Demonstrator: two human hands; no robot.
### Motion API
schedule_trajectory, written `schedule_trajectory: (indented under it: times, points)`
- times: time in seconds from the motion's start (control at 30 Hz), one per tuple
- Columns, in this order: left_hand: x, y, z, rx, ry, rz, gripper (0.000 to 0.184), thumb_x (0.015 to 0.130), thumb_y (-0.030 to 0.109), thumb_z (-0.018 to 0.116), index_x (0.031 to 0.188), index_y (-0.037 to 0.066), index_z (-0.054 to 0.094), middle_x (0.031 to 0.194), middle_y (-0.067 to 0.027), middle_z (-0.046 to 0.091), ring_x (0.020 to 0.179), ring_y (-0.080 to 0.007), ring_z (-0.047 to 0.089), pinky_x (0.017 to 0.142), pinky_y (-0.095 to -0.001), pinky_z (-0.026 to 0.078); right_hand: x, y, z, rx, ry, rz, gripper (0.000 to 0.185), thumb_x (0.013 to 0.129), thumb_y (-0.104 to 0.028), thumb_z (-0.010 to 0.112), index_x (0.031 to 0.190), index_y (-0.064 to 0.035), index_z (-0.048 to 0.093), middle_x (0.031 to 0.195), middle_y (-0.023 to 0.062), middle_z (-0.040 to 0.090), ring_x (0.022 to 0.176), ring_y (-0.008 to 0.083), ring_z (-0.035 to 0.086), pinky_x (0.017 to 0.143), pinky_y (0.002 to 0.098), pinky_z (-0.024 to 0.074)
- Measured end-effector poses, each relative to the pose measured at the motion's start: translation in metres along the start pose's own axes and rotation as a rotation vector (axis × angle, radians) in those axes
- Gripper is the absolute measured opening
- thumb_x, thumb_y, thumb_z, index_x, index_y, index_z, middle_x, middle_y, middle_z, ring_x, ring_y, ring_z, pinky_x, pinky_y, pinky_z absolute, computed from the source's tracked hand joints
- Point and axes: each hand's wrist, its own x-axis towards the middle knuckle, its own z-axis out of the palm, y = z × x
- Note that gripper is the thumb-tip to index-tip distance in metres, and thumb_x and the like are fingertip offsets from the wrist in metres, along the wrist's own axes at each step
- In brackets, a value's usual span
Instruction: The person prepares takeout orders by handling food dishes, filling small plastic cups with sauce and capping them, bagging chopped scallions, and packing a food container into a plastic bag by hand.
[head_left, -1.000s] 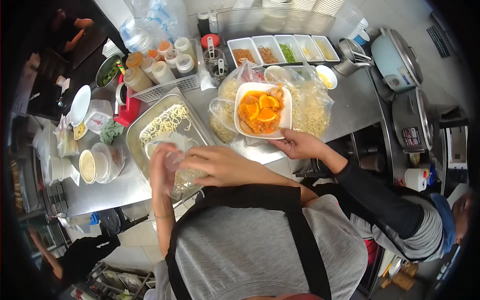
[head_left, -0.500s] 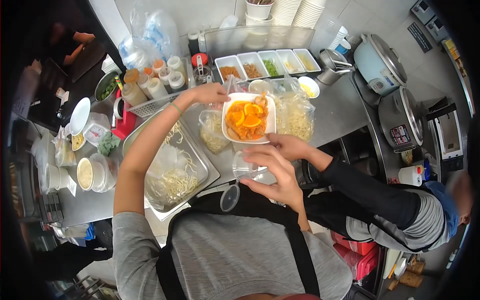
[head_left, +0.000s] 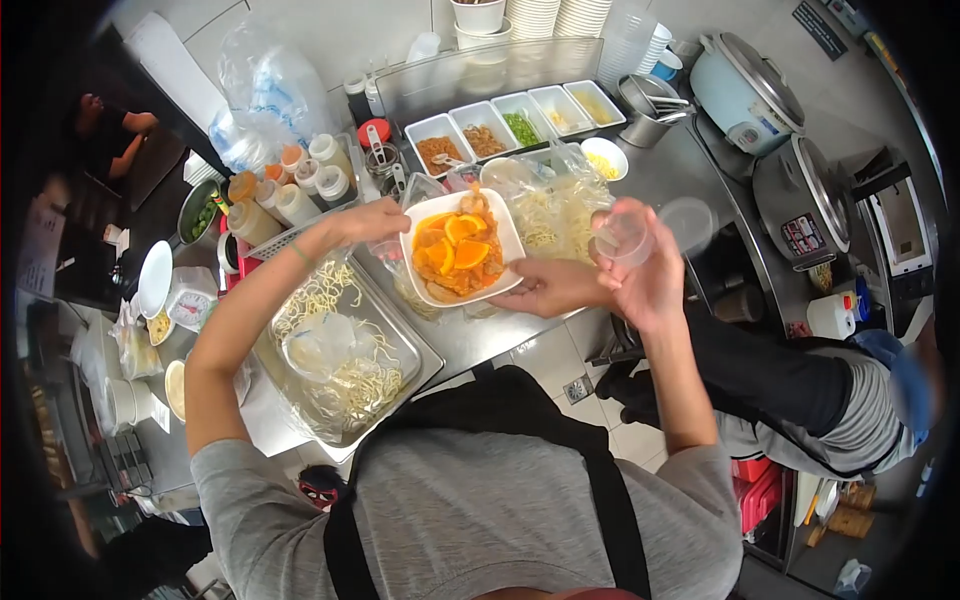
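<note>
A white square bowl (head_left: 507, 218) holds saucy orange food topped with orange slices (head_left: 465, 245). My left hand (head_left: 368, 222) grips its left rim. A co-worker's hand (head_left: 550, 287) is at the bowl's lower right side, so both of us touch it. My right hand (head_left: 652, 275), raised to the right of the bowl, has its fingers around a small clear plastic cup (head_left: 627, 238). Beside the cup a round clear lid (head_left: 687, 225) stands out to the right; whether it is joined to the cup I cannot tell. Bags of noodles (head_left: 540, 225) lie behind the bowl.
A metal tray (head_left: 425, 365) of pale noodles sits at the left front. Topping tubs (head_left: 520, 130) line the back, with sauce bottles (head_left: 295, 205) to their left. Rice cookers (head_left: 748, 92) stand at the right. The co-worker's dark sleeve (head_left: 765, 375) reaches in from the right.
My right hand has lifted the cup and lid up and rightward, away from the bowl's near side. The bowl, with both hands on it, has shifted somewhat left in view.
</note>
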Motion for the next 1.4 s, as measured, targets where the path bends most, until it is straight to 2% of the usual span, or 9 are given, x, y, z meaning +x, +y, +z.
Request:
schedule_trajectory:
  times: [0.13, 0.27, 0.4, 0.63, 0.73, 0.87, 0.97, 1.07, 1.4]
  points:
    - [-0.027, -0.013, 0.002, -0.154, 0.122, -0.069, 0.032, 0.082, 0.02, 0.043, 0.086, -0.008, 0.057, 0.071, -0.0137, 0.063, 0.06, -0.0167, 0.062, 0.051, -0.0284, 0.051, 0.019, 0.003, 0.017, 0.083, -0.001, 0.216, 0.036, 0.088, -0.036, 0.042, 0.111, -0.0083, 0.047, 0.095, 0.0103, 0.048, 0.07, 0.0192, 0.047, 0.044, 0.0205, 0.0382]
    - [-0.044, -0.022, 0.0, -0.233, 0.162, -0.041, 0.033, 0.082, 0.02, 0.042, 0.085, -0.009, 0.057, 0.072, -0.0123, 0.063, 0.059, -0.0154, 0.061, 0.052, -0.0277, 0.05, 0.047, 0.008, 0.02, 0.254, -0.137, 0.177, 0.037, 0.089, -0.035, 0.043, 0.11, -0.0061, 0.049, 0.1, 0.0127, 0.047, 0.078, 0.0218, 0.047, 0.051, 0.0242, 0.0429]
    - [-0.049, -0.03, -0.004, -0.281, 0.189, 0.005, 0.031, 0.082, 0.019, 0.043, 0.085, -0.008, 0.057, 0.072, -0.0123, 0.063, 0.059, -0.0151, 0.06, 0.052, -0.0267, 0.05, 0.072, 0.02, 0.024, 0.349, -0.239, 0.204, 0.032, 0.09, -0.035, 0.042, 0.089, -0.0049, 0.054, 0.099, 0.013, 0.053, 0.079, 0.0247, 0.054, 0.05, 0.026, 0.0424]
    - [-0.046, -0.034, -0.007, -0.249, 0.186, -0.024, 0.033, 0.084, 0.019, 0.041, 0.09, -0.009, 0.057, 0.074, -0.0127, 0.063, 0.061, -0.016, 0.06, 0.054, -0.0284, 0.051, 0.09, 0.021, 0.014, -0.814, -0.198, 0.653, 0.037, 0.083, -0.043, 0.056, 0.083, -0.0057, 0.055, 0.068, 0.0046, 0.058, 0.053, 0.0105, 0.053, 0.046, 0.0237, 0.0448]
    - [-0.044, -0.035, -0.008, -0.242, 0.158, -0.008, 0.033, 0.084, 0.02, 0.042, 0.089, -0.008, 0.058, 0.075, -0.0131, 0.063, 0.063, -0.0165, 0.061, 0.055, -0.0289, 0.051, 0.099, 0.041, -0.004, -1.092, -0.166, 0.718, 0.037, 0.082, -0.04, 0.057, 0.091, -0.0038, 0.057, 0.064, 0.0048, 0.056, 0.051, 0.0111, 0.051, 0.041, 0.0242, 0.0419]
    - [-0.042, -0.04, -0.01, -0.245, 0.066, 0.16, 0.033, 0.084, 0.023, 0.045, 0.09, -0.007, 0.058, 0.07, -0.01, 0.062, 0.06, -0.0144, 0.059, 0.056, -0.0268, 0.049, 0.113, 0.056, -0.023, -0.991, -0.456, 0.851, 0.042, 0.09, -0.04, 0.042, 0.105, -0.001, 0.048, 0.081, 0.0093, 0.062, 0.059, 0.013, 0.055, 0.047, 0.0278, 0.0455]
    - [-0.045, -0.049, -0.011, 0.189, 0.294, 0.305, 0.043, 0.084, 0.033, 0.046, 0.087, -0.008, 0.059, 0.072, -0.0054, 0.062, 0.064, -0.0155, 0.055, 0.062, -0.0286, 0.045, 0.115, 0.069, -0.025, -0.891, -0.4, 0.815, 0.041, 0.093, -0.031, 0.024, 0.103, -0.0001, 0.049, 0.083, 0.012, 0.062, 0.061, 0.0149, 0.055, 0.049, 0.029, 0.0457]
    - [-0.045, -0.045, -0.005, -0.15, 0.116, 0.118, 0.04, 0.084, 0.03, 0.044, 0.085, -0.007, 0.061, 0.073, -0.0109, 0.063, 0.062, -0.0164, 0.059, 0.057, -0.0288, 0.049, 0.114, 0.076, -0.036, -0.966, -0.351, 0.756, 0.038, 0.092, -0.028, 0.026, 0.1, 0.0005, 0.049, 0.078, 0.0138, 0.061, 0.06, 0.0172, 0.055, 0.048, 0.0302, 0.0461]
    - [-0.091, -0.03, 0.005, -0.315, 0.208, 0.259, 0.039, 0.086, 0.031, 0.045, 0.081, -0.004, 0.062, 0.072, -0.0106, 0.063, 0.062, -0.016, 0.061, 0.053, -0.0282, 0.05, 0.073, 0.053, 0.029, -0.924, -0.068, 0.63, 0.032, 0.087, -0.031, 0.038, 0.094, -0.0009, 0.047, 0.067, 0.0088, 0.053, 0.054, 0.0149, 0.051, 0.041, 0.0262, 0.0412]
